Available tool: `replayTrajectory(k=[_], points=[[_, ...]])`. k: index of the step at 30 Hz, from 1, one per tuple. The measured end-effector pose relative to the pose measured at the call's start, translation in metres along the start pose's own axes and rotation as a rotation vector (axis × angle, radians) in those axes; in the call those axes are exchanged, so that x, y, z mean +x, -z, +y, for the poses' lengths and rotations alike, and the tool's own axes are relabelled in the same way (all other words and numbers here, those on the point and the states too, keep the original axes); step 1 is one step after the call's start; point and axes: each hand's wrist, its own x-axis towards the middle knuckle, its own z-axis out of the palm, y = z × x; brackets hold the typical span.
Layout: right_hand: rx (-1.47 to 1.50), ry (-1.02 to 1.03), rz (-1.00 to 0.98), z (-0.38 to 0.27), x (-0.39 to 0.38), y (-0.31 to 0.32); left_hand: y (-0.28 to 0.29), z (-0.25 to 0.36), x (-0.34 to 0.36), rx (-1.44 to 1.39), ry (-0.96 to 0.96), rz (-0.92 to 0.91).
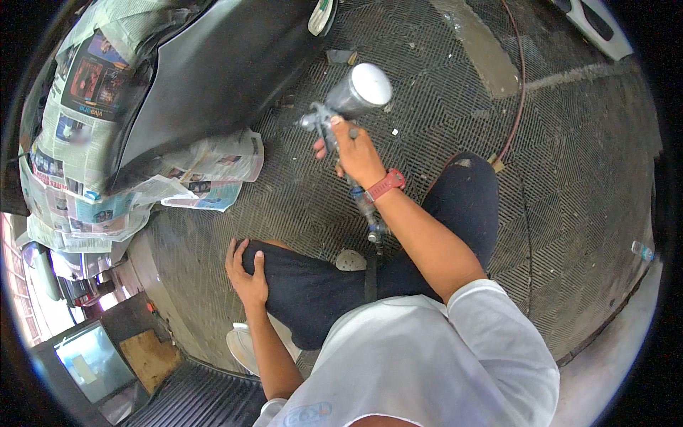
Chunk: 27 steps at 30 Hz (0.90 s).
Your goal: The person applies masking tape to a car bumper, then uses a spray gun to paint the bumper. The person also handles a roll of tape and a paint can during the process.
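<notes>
My right hand (358, 151) is wrapped round the handle of a metal spray gun (324, 116), with a red watch on that wrist. On top of the gun sits a silver paint cup (365, 88) with a pale round lid. Its nozzle faces left, toward a dark grey car body panel (206, 78), and stands apart from it. Below the grip hangs a hose fitting with a gauge-like part (373, 231). My left hand (249, 279) rests on my left knee, fingers stretched over the dark trousers, holding nothing.
Newspaper sheets (71, 156) mask the car beside the panel, and some spread (220, 171) beneath it. A reddish hose (523, 92) crosses the ridged dark floor on the right. A light plastic part (601, 32) lies at the far right, a small bottle (642, 250) near the right edge.
</notes>
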Motion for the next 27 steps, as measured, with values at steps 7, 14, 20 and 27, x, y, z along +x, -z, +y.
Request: replayTrajectory(k=[7,14,20,27], points=[[-0.129,0.086,0.26,-0.042,0.047,0.045,0.0,-0.004,-0.001,-0.002,-0.025,0.018],[-0.141,0.15,0.273,-0.056,0.039,0.046,0.001,-0.003,-0.002,-0.003,-0.004,0.026],[-0.048,0.147,0.038,-0.044,-0.004,0.019,-0.002,0.001,0.003,0.008,0.008,0.019],[-0.129,0.082,0.076,-0.032,-0.008,-0.005,-0.003,0.002,0.007,0.005,-0.046,0.02]])
